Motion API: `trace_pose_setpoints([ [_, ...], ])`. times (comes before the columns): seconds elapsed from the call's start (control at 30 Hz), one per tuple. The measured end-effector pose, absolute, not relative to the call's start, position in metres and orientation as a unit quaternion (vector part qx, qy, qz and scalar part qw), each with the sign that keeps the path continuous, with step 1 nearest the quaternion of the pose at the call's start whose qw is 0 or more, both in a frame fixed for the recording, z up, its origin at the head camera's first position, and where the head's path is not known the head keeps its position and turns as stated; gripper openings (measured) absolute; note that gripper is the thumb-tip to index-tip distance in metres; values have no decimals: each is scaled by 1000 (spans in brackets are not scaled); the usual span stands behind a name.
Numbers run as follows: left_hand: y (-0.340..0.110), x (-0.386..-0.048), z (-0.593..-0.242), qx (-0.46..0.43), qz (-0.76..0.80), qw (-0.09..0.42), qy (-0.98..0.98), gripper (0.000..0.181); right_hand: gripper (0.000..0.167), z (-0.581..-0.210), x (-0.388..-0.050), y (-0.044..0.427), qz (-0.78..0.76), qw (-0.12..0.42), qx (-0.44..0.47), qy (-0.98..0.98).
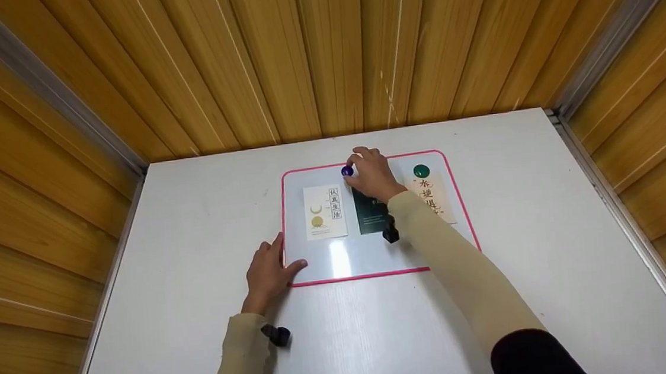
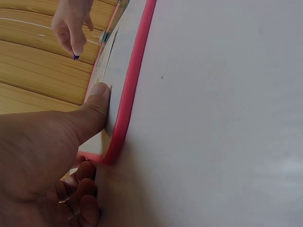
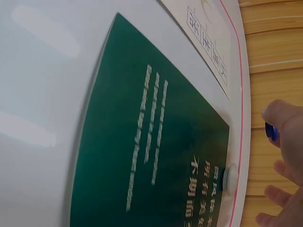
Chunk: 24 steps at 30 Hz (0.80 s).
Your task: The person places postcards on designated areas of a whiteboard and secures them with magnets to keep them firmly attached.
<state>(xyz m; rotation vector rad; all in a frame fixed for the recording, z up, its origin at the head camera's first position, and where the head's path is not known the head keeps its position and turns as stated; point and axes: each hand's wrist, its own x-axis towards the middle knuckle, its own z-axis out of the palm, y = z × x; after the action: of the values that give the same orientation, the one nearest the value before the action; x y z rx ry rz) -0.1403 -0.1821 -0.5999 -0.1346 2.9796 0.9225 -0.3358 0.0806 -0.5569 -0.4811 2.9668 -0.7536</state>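
A whiteboard (image 1: pixel 315 260) with a pink rim lies on the white table. My left hand (image 1: pixel 268 273) holds its near left corner; in the left wrist view the thumb (image 2: pixel 98 97) lies over the board and the other fingers are by the edge. Above the board's far edge my right hand (image 1: pixel 372 175) pinches a round blue-purple magnet (image 1: pixel 347 170) between thumb and forefinger. Under that hand is a dark green card (image 1: pixel 370 220), partly hidden by the arm. The right wrist view shows a whitish round magnet (image 3: pixel 230 179) at the card's top edge.
Left on the board is a white card (image 1: pixel 324 211) with a moon print. On the right a beige card (image 1: pixel 428 194), partly covered by my forearm, has a green magnet (image 1: pixel 421 171) at its top. A wood-look panel wall (image 1: pixel 329 62) stands behind the table.
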Motion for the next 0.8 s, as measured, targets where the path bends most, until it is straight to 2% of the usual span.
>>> trace_pose_setpoints([
  [0.23,-182,-140,-600,-46,291,10,955,96,43,-561,-334,67,-234,30,-156,959],
  [0.8,-182,-140,-601,-52,302,16,952,96,41,-566,-332,46,-214,11,-183,959],
])
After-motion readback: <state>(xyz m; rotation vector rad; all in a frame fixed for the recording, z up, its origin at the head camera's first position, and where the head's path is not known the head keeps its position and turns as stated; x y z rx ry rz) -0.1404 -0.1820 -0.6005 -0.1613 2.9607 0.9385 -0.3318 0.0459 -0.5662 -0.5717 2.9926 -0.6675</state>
